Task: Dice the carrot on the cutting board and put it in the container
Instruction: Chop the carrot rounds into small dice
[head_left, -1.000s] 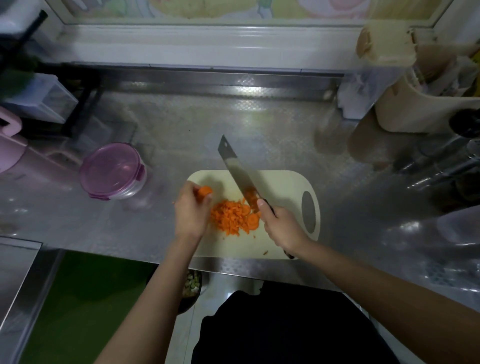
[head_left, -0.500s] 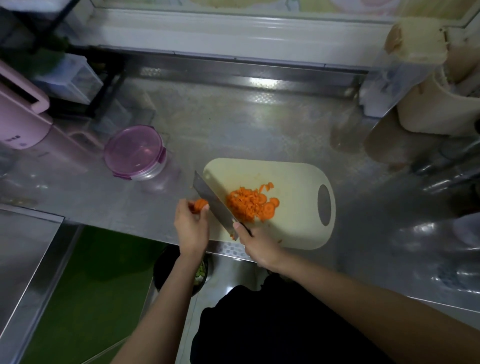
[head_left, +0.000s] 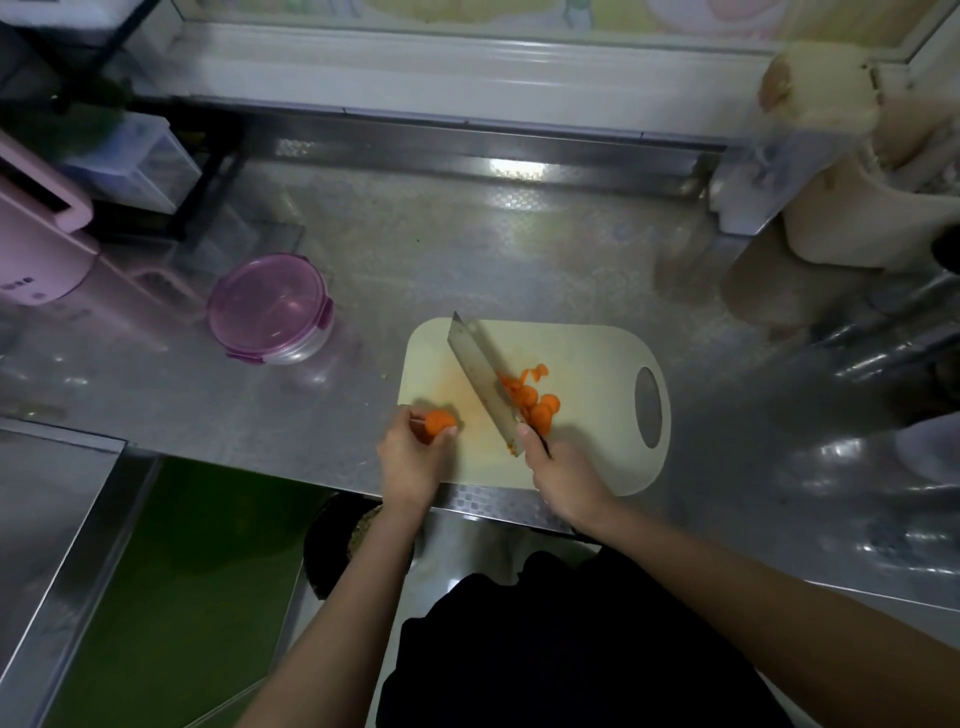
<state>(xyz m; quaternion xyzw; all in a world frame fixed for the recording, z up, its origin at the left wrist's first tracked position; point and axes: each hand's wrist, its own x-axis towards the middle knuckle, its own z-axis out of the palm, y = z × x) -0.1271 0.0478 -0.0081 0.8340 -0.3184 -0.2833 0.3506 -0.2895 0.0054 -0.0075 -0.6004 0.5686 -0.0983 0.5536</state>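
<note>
Your left hand (head_left: 415, 462) pinches the carrot stub (head_left: 439, 420) at the cutting board's (head_left: 587, 452) near-left corner. Your right hand (head_left: 563, 478) grips the knife (head_left: 480, 374), its blade slanting between the stub and the cut slices (head_left: 535, 402). The stub lies just left of the blade; its axis is hard to read. The container (head_left: 270, 309) sits lidded, well left.

Head-mounted, steeply downward, near countertop (head_left: 467, 249)
</note>
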